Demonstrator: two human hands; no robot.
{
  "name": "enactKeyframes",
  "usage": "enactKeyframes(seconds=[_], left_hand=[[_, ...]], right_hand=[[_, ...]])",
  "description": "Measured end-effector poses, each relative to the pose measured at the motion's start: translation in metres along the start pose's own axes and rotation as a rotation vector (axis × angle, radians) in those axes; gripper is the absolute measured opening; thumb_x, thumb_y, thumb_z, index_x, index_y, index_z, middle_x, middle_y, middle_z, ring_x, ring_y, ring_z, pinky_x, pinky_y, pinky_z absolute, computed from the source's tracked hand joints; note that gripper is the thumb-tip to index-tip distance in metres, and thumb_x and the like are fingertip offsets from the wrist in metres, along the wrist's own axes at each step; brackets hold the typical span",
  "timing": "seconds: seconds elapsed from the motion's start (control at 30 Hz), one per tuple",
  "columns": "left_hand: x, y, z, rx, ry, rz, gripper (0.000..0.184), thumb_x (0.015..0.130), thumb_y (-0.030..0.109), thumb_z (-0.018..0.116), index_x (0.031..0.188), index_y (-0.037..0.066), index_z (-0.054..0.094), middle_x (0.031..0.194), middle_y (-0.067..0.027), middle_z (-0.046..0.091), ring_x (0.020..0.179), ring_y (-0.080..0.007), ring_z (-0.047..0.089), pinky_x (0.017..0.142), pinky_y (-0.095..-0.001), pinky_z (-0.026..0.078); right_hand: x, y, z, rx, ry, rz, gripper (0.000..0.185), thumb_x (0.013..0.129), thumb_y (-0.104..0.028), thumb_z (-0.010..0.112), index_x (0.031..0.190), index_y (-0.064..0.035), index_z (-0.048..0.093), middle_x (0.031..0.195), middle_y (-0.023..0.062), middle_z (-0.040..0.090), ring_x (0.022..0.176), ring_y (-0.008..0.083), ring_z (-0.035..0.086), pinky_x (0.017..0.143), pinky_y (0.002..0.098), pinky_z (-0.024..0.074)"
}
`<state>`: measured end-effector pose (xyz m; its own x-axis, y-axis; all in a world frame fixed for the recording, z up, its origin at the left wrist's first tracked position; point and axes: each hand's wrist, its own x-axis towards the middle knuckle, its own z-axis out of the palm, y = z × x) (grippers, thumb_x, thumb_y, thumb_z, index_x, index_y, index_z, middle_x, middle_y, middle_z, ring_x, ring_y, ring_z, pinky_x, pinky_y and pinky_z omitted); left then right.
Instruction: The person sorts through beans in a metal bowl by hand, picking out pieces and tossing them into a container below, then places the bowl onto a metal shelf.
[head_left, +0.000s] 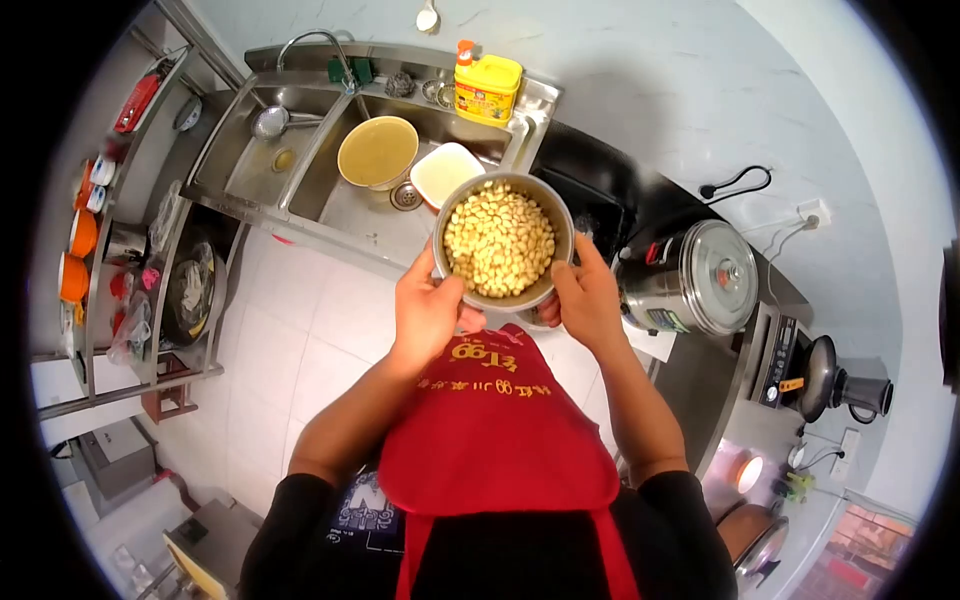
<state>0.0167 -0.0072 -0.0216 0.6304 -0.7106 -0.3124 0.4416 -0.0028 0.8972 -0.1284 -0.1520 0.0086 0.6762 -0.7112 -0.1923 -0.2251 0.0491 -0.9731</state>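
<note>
A round metal pot is held up in front of my red apron. Pale yellow beans or kernels fill much of it; their exact kind I cannot make out. My left hand grips the pot's left side, thumb at the rim and fingers curled beneath. On the opposite side my right hand clasps it the same way. Just behind the pot, in the sink, stand a yellowish bowl and a white container, partly covered by the pot.
A yellow detergent jug stands on the sink's back ledge beside the faucet. A strainer lies in the left basin. To my right is a large lidded steel pot on the counter. Shelves with dishes line the left.
</note>
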Motion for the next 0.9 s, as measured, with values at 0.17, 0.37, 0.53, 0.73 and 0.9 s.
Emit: enactKeyframes(seconds=[0.17,0.37,0.53,0.73,0.9], left_hand=[[-0.012,0.01,-0.002,0.02,0.067,0.001,0.065,0.092,-0.004,0.043,0.155,0.008,0.035,0.098,-0.0159,0.071,0.054,-0.0194,0.068,0.048,-0.0283,0.059],[-0.024,0.018,0.007,0.031,0.086,0.051,0.061,0.089,-0.007,0.042,0.15,0.001,0.04,0.091,-0.0187,0.071,0.052,-0.0214,0.068,0.047,-0.0296,0.059],[-0.027,0.018,0.007,0.031,0.055,0.065,0.062,0.089,-0.007,0.042,0.15,0.001,0.039,0.096,-0.0189,0.071,0.053,-0.0211,0.068,0.048,-0.0286,0.059],[-0.028,0.016,0.007,0.025,0.043,0.08,0.063,0.088,-0.007,0.041,0.151,0.001,0.039,0.098,-0.0187,0.071,0.054,-0.0209,0.068,0.049,-0.0288,0.06],[-0.029,0.017,0.007,0.013,0.048,0.093,0.065,0.088,-0.008,0.041,0.153,0.002,0.037,0.095,-0.0186,0.071,0.054,-0.0209,0.068,0.049,-0.0289,0.06]], right_hand=[[0.003,-0.007,0.003,-0.539,0.26,-0.412,0.029,0.098,-0.017,0.064,0.123,-0.002,0.063,0.075,0.0086,0.065,0.066,0.0153,0.065,0.06,0.0286,0.0507],[0.012,-0.027,0.032,-0.618,0.055,-0.812,0.016,0.083,-0.013,0.075,0.099,-0.0117,0.073,0.086,0.0074,0.064,0.074,0.0277,0.065,0.064,0.038,0.0526],[0.032,-0.027,0.054,-0.789,-0.002,-0.795,0.015,0.082,-0.016,0.076,0.096,-0.0098,0.074,0.087,0.0083,0.064,0.084,0.0296,0.065,0.074,0.0399,0.0528],[0.035,-0.021,0.052,-0.787,-0.04,-0.771,0.015,0.083,-0.014,0.075,0.096,-0.0073,0.073,0.088,0.0091,0.066,0.083,0.029,0.066,0.073,0.0378,0.0532],[0.012,-0.042,0.028,-0.398,-0.065,-0.305,0.012,0.085,-0.012,0.072,0.095,-0.0066,0.072,0.095,0.011,0.07,0.083,0.0323,0.068,0.071,0.039,0.0548]])
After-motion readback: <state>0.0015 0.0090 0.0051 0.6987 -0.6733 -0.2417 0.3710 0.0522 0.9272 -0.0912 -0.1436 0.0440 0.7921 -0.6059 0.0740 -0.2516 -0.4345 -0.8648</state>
